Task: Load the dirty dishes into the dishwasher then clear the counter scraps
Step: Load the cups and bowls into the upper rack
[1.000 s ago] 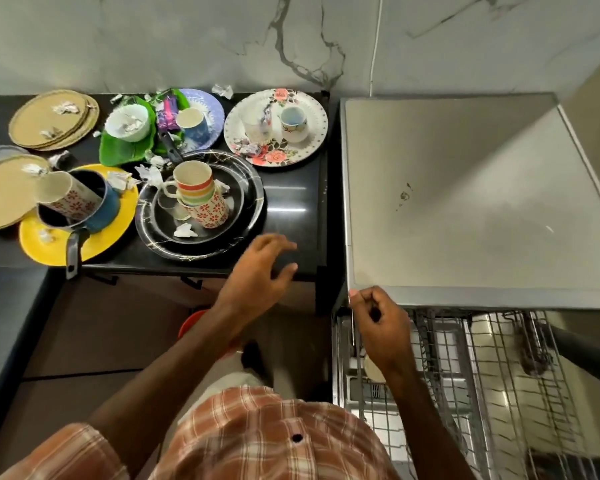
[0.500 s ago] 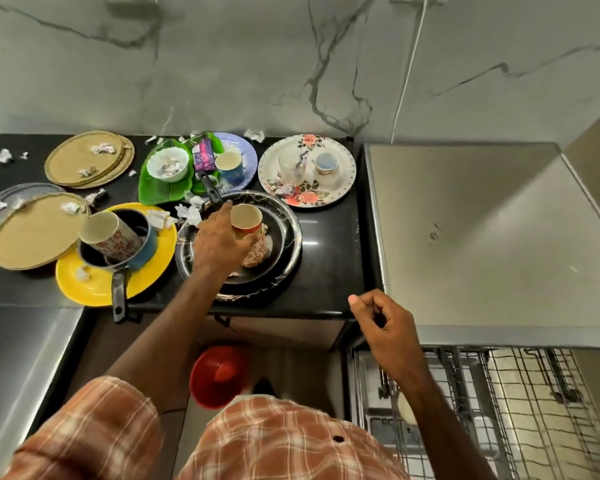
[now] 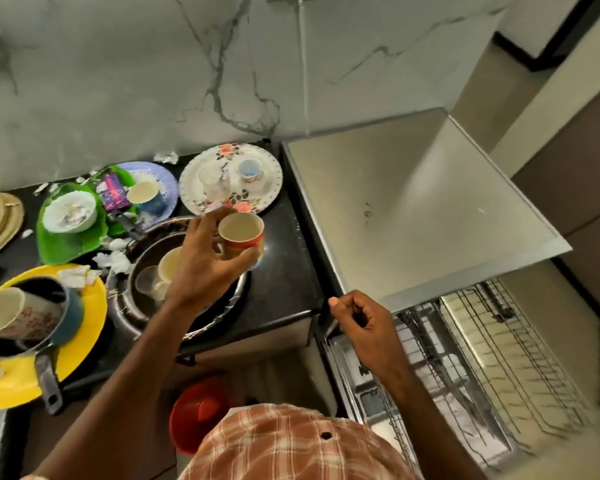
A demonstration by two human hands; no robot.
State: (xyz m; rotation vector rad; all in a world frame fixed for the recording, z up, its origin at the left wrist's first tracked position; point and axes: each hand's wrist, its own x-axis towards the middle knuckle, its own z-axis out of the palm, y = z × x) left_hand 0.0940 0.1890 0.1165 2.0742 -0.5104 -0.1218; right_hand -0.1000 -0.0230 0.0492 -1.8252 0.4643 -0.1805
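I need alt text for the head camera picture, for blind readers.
A person's left hand holds a red-banded cup above a counter crowded with dirty dishes. The right hand, fingers curled, is at the corner of the pulled-out dishwasher rack.

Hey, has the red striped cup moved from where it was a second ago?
Yes. The striped cup, now held by the left hand, has left the middle of the black plate and gone up and right, over its right rim, toward the dishwasher.
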